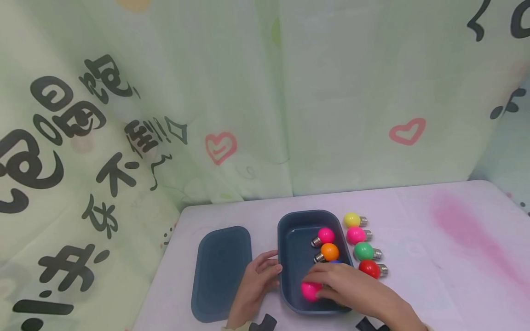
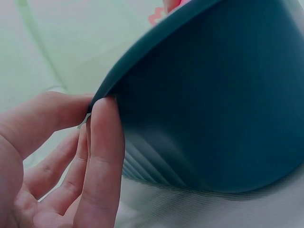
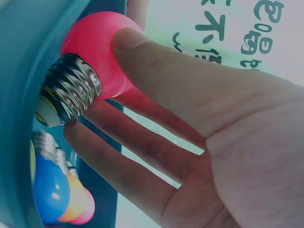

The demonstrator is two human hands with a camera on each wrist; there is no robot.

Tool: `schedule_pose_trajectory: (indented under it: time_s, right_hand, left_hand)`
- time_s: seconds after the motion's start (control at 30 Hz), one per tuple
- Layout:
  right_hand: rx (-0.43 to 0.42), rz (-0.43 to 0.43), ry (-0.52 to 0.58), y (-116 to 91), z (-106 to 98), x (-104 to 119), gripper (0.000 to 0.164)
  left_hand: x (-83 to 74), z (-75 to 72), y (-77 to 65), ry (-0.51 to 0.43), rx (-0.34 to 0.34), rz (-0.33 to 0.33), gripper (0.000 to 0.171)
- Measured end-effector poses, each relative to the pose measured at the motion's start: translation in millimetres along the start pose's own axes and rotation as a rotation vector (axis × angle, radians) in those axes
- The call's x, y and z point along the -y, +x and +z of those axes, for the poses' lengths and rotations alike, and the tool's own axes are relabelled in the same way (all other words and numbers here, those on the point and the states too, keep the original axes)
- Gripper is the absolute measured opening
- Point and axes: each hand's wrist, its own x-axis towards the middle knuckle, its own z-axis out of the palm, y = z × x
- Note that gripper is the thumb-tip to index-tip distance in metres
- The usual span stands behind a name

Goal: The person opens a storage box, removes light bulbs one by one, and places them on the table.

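Observation:
Over the near end of a dark blue rectangular tub (image 1: 295,239), my right hand (image 1: 352,284) grips a bright pink light bulb (image 1: 310,291). In the right wrist view, thumb and fingers hold its round globe, and the silver screw base points toward the tub wall. My left hand (image 1: 258,279) pinches the tub's left rim between thumb and index finger. Inside the tub lie another pink bulb (image 1: 326,235), an orange bulb (image 1: 330,252) and a blue bulb (image 3: 51,190). My right hand hides part of the tub's near right corner in the head view.
A flat dark blue lid (image 1: 222,273) lies left of the tub. Along the tub's right side stand in a row a yellow bulb (image 1: 352,219), a pink one, a green bulb (image 1: 364,251) and a red bulb (image 1: 369,269). A printed curtain (image 1: 339,92) hangs behind the table.

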Motion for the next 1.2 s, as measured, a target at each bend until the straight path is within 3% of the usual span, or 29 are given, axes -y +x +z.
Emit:
schedule_pose_trajectory:
  time_s: [0.27,0.53,0.77,1.2]
  right_hand:
    - [-0.015,0.004,-0.018,-11,-8,-4,0.033]
    - [-0.103,-0.053,-0.094,-22,-18,-7,0.031]
    - [-0.084,-0.011,-0.102,-30,-22,-14,0.036]
    - [-0.135,-0.027,-0.196,-53,-28,-23,0.033]
  left_hand:
    - [0.5,-1.1,-0.2,0.002,-0.006,0.002,0.051]
    - [0.7,-1.3,1.3,0.027,-0.022,-0.008,0.051]
    - [0.1,-0.9,1.6,0.02,-0.016,-0.014,0.05]
    - [1.4,-1.9,1.7,0.015,-0.002,-0.006,0.051]
